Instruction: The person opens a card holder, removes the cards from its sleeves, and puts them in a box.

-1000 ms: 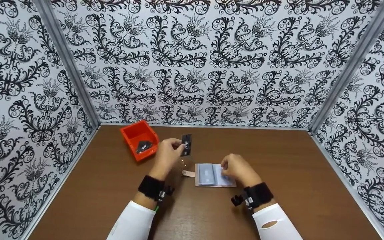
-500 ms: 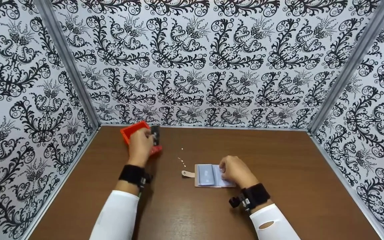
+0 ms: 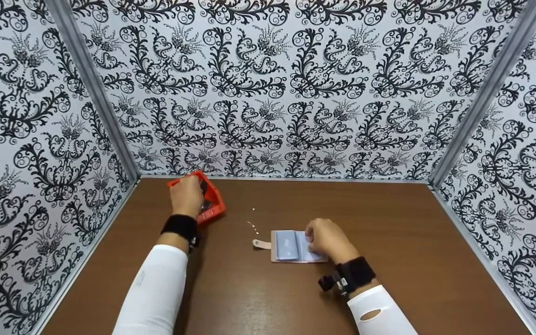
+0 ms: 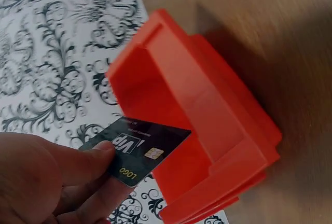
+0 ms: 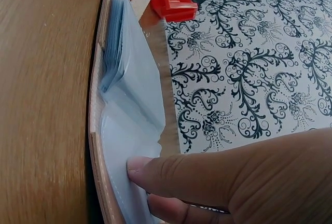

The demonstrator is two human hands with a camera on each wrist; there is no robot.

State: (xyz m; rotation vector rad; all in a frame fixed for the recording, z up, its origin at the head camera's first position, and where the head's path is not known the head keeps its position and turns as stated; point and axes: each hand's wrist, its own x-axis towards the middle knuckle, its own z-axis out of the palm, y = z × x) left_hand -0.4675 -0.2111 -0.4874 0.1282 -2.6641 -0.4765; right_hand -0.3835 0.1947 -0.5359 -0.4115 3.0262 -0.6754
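My left hand (image 3: 187,195) is over the red bin (image 3: 212,212) at the back left. In the left wrist view it pinches a black VIP card (image 4: 136,149) with a gold chip between thumb and fingers, over the bin's opening. An open card holder (image 3: 287,245) with clear plastic sleeves and a beige cover lies on the table, its snap strap (image 3: 262,244) pointing left. My right hand (image 3: 331,239) is at its right half. There the thumb lies on a clear sleeve (image 5: 122,141) with a finger behind it, pinching it. The other sleeves are stacked on the left half.
The brown tabletop (image 3: 244,288) is bounded by patterned black-and-white walls (image 3: 268,93) at the back and sides. Light specks (image 3: 253,227) show between the bin and the card holder.
My left hand has carried the card from near the card holder leftward to the red bin, now above its opening. My right hand has stayed at the card holder's right sleeve.
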